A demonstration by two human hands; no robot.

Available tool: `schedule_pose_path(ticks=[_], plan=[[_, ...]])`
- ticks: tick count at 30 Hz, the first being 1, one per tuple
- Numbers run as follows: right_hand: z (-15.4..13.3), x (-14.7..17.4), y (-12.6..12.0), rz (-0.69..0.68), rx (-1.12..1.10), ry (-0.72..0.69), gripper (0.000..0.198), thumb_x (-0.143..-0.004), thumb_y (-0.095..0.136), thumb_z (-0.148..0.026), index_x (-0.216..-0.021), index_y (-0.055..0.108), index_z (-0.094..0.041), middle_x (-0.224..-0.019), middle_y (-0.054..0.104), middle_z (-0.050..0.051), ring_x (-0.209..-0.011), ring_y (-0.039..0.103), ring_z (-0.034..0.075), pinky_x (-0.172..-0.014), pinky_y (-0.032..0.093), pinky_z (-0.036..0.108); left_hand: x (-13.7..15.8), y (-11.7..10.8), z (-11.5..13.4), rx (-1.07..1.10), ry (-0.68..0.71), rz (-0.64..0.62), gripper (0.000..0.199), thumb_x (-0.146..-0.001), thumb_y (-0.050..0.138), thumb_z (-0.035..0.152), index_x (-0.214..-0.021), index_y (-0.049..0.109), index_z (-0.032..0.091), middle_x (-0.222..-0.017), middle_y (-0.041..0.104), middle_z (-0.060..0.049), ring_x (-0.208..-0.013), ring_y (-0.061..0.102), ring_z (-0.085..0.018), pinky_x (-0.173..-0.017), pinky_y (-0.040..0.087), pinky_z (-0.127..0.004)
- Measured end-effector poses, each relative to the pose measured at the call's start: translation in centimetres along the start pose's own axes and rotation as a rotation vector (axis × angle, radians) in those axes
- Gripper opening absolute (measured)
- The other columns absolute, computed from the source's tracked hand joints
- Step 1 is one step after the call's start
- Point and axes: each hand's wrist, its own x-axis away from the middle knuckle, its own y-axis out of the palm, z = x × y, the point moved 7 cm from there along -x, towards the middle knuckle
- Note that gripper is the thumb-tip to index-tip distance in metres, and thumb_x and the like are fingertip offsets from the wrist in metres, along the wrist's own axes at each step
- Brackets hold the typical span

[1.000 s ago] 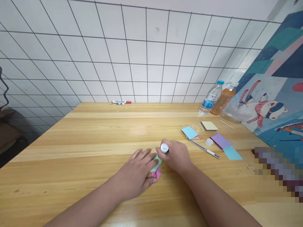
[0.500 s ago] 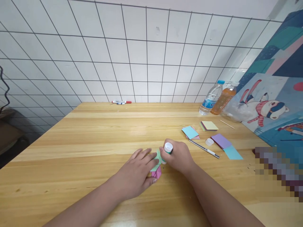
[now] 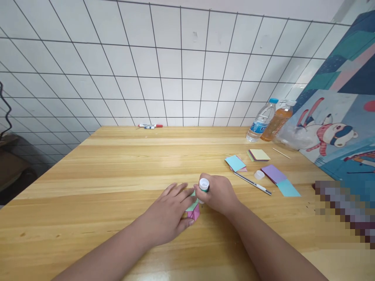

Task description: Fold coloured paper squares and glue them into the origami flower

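Note:
My left hand (image 3: 168, 216) lies flat with its fingers stretched out, holding down a small piece of folded paper against the table. Part of a pale green layer (image 3: 191, 207) shows beside the fingertips, and below it a pink folded part (image 3: 193, 213) sticks out near my thumb. My right hand (image 3: 219, 194) is closed around a white glue stick (image 3: 204, 185), held upright with its base end facing up. Its lower end sits at the green paper's right edge, and my fingers hide part of it.
Right of my hands lie a pen (image 3: 252, 183), a clear cap (image 3: 259, 175), blue paper squares (image 3: 235, 163), a yellow-topped stack (image 3: 259, 154), purple paper (image 3: 274, 174) and a thin stick (image 3: 281, 153). Two bottles (image 3: 261, 121) stand by the wall; markers (image 3: 150, 126) lie at the back edge.
My right hand has shifted slightly left with the glue stick, covering more of the green paper. My left hand stays in place.

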Motion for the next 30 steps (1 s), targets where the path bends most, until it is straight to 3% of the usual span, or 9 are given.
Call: schedule_pose_path(ticks=[30], plan=[[0.86,-0.41,-0.31,0.056,0.055,0.075,0.026,-0.082,0.050,-0.045,-0.071,0.053,-0.022,-0.059,0.061,-0.001,-0.056,0.053,0.013,-0.051,0.020,0.024,-0.11,-0.24,0.11,0.041,-0.003,-0.006,0.043,-0.087,0.047,0.039,-0.128,0.042,0.027,-0.130,0.049,-0.005,-0.130,0.032,-0.029,-0.108,0.022,-0.051]])
